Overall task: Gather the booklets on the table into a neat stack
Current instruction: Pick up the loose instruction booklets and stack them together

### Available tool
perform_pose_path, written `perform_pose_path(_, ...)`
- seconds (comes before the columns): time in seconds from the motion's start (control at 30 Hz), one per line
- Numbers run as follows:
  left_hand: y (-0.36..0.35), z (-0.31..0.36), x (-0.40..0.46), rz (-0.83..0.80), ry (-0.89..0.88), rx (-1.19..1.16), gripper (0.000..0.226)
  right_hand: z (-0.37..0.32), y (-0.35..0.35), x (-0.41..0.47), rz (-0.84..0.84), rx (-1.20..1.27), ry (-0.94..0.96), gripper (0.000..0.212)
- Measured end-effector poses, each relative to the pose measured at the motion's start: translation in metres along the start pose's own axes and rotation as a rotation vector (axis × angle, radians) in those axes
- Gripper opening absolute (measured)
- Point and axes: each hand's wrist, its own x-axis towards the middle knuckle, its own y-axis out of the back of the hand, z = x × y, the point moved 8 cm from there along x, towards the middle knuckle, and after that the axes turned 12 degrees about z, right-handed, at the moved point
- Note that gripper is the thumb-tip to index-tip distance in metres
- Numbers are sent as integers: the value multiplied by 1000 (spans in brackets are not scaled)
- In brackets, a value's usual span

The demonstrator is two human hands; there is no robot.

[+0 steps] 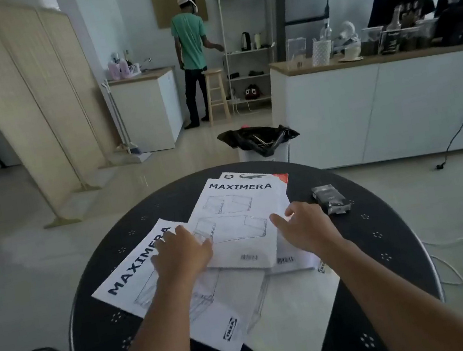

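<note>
Neither hand has a grip on anything yet: the left hand lies flat, fingers spread, its palm on the angled booklet and its fingertips reaching the left edge of the top booklet. The right hand is open as well, fingers loosely curled over the right edge of that same top booklet. Both press down on paper rather than pinch it.

The booklets lie fanned and overlapping across the middle of the round dark bench, none squared with another. The step in hand looks like drawing the loose sheets inward between the two palms. To do that well, I judge the hands should slide toward each other with light pressure, so the covers glide instead of creasing. The angled booklet needs turning until its title runs the same way as the top one. Then the pile should be lifted and tapped on one edge to square it.

Counted: two covers show the title MAXIMERA in full. One more booklet with a red corner peeks out behind the top one. At least one barcoded edge sticks out beneath it at lower right. A large pale sheet lies nearest the person. That makes five visible layers; whether more hide underneath I cannot tell. There is one small dark packet on the bench to the right, just beside the right hand but apart from the papers, and it is no part of the stack.
</note>
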Motion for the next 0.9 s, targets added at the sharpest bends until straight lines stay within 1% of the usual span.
perform_pose_path(0.07,-6,-8,7,19,78,-37,79,12,-9,4,3,68,-78,66)
perform_pose_path(0.13,-12,-13,10,27,114,-107,81,22,-14,5,74,120,-105,69)
perform_pose_path(0.17,-14,-13,10,41,101,-157,77,26,-16,5,116,139,-110,67)
perform_pose_path(0.2,-15,-12,8,56,76,-210,66,28,-17,5,146,150,-104,65)
perform_pose_path(0.27,-13,-10,8,104,42,-354,35,30,-17,7,165,148,-80,63)
perform_pose_path(0.3,-12,-7,8,95,44,-443,24,30,-18,9,157,154,-74,62)
perform_pose_path(0.33,-12,-4,7,71,57,-540,20,31,-18,10,145,166,-80,62)
perform_pose_path(0.47,-13,1,7,-15,153,-883,22,36,-16,12,133,340,-146,61)
perform_pose_path(0.5,-11,3,7,-42,154,-968,23,37,-14,12,132,385,-165,59)
perform_pose_path(0.53,-9,6,6,-70,140,-1042,25,38,-11,11,121,438,-187,53)
perform_pose_path(0.6,-5,12,5,-117,101,-1131,25,37,-10,11,59,622,-236,35)
perform_pose_path(0.67,-2,18,1,-149,72,-1201,26,34,-11,12,-10,814,-277,22)
perform_pose_path(0.73,-2,25,-2,-163,29,-1219,25,33,-5,14,-3,895,-259,13)
perform_pose_path(0.77,-3,27,-3,-159,-1,-1173,22,33,-1,16,23,922,-247,10)
perform_pose_path(0.83,-2,27,-3,-93,-73,-979,15,38,5,19,102,977,-245,7)
perform_pose_path(0.9,0,20,0,23,-130,-655,12,46,10,22,181,998,-261,12)
